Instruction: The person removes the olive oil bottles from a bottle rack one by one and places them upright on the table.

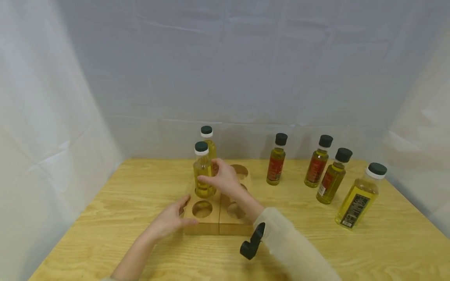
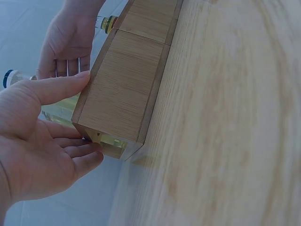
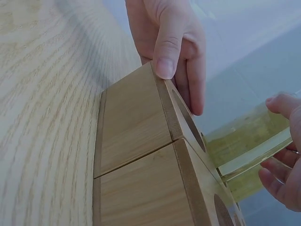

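On the pale wood surface [image 1: 116,218], near its middle, sits a wooden block holder [image 1: 218,224] with round holes in its top. Two bottles of yellow oil stand in its left column. The nearer one, the front bottle [image 1: 203,171], has a dark cap over a white collar; the back bottle [image 1: 208,141] stands just behind it, same cap.

Right hand [image 1: 223,179]: reaches in over the holder, fingers curled round the body of the front bottle, thumb on the near side. Bottle upright, its base down in a hole. Right wrist view shows the fingertips [image 3: 282,106] pressed against the glass. Pale sleeve on that arm, a black clip-like mount below the wrist.

Left hand [image 1: 170,220]: fingers straight and loosely spread, laid against the holder's front left corner. Thumb [image 2: 61,87] lies along the top edge in the left wrist view, other fingers against the side. It grips nothing, only steadies.

Empty holes show at the holder's front and right column.

Well apart to the right, four more bottles stand loose: three slim ones with red labels [image 1: 275,160] [image 1: 318,162] [image 1: 332,176], and a wider bottle with a black label [image 1: 358,197] nearest the right edge. White sheeting hangs behind and to both sides.
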Tool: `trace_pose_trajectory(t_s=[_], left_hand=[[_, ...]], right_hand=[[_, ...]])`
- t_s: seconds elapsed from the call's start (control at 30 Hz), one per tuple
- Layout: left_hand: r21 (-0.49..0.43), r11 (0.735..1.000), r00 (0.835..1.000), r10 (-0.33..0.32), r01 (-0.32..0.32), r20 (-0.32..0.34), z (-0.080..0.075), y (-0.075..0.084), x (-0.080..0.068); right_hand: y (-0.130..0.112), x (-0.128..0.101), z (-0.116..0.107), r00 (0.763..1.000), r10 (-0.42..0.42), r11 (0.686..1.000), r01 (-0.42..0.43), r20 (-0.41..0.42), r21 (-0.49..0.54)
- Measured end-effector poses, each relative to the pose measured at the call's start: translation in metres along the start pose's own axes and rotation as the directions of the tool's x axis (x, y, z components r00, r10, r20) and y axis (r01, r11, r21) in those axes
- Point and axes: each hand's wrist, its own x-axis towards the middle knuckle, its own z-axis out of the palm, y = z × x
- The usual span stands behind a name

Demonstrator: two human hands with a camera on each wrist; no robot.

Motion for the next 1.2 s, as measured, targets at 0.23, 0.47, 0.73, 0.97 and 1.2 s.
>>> trace_pose_trajectory(t_s=[0.23,0.47,0.73,0.97,1.2], left_hand=[[0.007,1.0,1.0,-0.017,0.017,0.012,-0.002,0.001,0.0],[0.005,1.0,1.0,-0.01,0.01,-0.003,-0.002,0.0,0.0],[0.008,1.0,1.0,-0.007,0.007,0.002,-0.001,0.0,-0.001],[0.022,1.0,1.0,0.001,-0.001,-0.005,0.0,0.0,-0.001],[0.026,1.0,1.0,0.001,0.0,-0.016,0.001,0.001,-0.001]], right_hand=[[0.0,-0.002,0.001,1.0,-0.006,1.0,0.005,-0.025,-0.021],[-0.005,-0.003,-0.004,0.998,0.005,0.999,-0.002,-0.066,0.047],[-0.012,-0.002,-0.016,0.996,-0.017,0.996,0.026,-0.09,0.09],[-0.017,0.001,-0.029,0.991,-0.025,0.985,0.046,-0.129,0.164],[-0.012,0.005,-0.048,0.985,-0.044,0.975,0.079,-0.167,0.209]])
